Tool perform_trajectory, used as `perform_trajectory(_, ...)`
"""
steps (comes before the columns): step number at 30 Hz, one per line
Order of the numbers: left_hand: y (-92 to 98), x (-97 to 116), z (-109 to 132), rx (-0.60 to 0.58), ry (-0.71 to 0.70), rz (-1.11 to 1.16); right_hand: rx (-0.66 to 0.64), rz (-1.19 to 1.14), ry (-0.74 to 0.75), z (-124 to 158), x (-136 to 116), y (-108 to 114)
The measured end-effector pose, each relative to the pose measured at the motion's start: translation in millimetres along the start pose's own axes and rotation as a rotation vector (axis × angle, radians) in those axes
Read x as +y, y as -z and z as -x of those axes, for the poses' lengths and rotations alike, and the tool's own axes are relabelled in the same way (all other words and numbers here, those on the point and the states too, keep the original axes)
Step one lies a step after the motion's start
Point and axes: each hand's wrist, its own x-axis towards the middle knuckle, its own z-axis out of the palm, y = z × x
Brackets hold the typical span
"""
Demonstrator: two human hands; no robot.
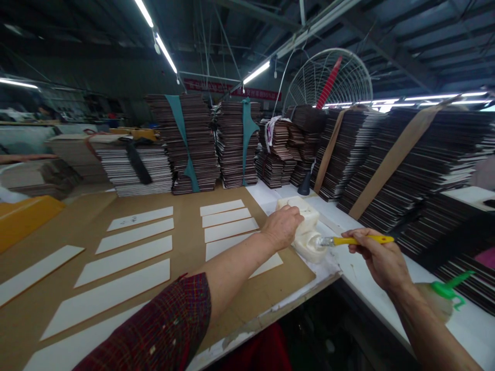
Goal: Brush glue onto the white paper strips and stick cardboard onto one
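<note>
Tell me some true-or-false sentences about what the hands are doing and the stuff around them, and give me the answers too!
1. The right hand holds a brush with a yellow handle. True.
2. The bottle by the right arm has a red spout. False: its spout is green.
3. White strips lie in rows on the brown board. True.
4. The left hand is lifting one of the strips. False: its grip is on the white tub, where the brush tip rests.
</note>
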Motion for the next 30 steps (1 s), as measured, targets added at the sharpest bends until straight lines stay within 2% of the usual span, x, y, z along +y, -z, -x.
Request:
perform_trajectory(5, 6.6, -2, 0, -0.031, -0.017, 0.027, 0.047, -0.061, 0.004, 2, 6, -1)
perform_trajectory(9, 19.6, 0, 16, -0.007, 0.014, 0.073, 0.058, -0.101, 0.004, 6, 8, -3)
perform_trajectory(13, 27.9, 7, 61, 0.054, 0.087, 0.189, 0.085, -0.132, 0.009, 9, 11, -4)
perform_trajectory(16, 27.3, 13, 110, 0.022, 0.118, 0.269, 0.11, -0.141, 0.001, 11, 12, -6)
perform_trajectory(19, 25.5, 16, 158, -0.003, 0.213, 0.34, 0.144, -0.172, -0.006, 12, 13, -6)
perform_trajectory(22, 25.0, 16, 194, 0.012, 0.316, 0.374, 0.153, -0.159, -0.025, 12, 15, -5)
perform_trajectory(26, 23.8, 13, 219, 0.011, 0.419, 0.354, 0.209, -0.179, 0.015, 13, 21, -2)
perform_trajectory(30, 22.6, 14, 225, -0.059, 0.472, 0.31, 0.222, -0.193, 0.009, 12, 27, -1)
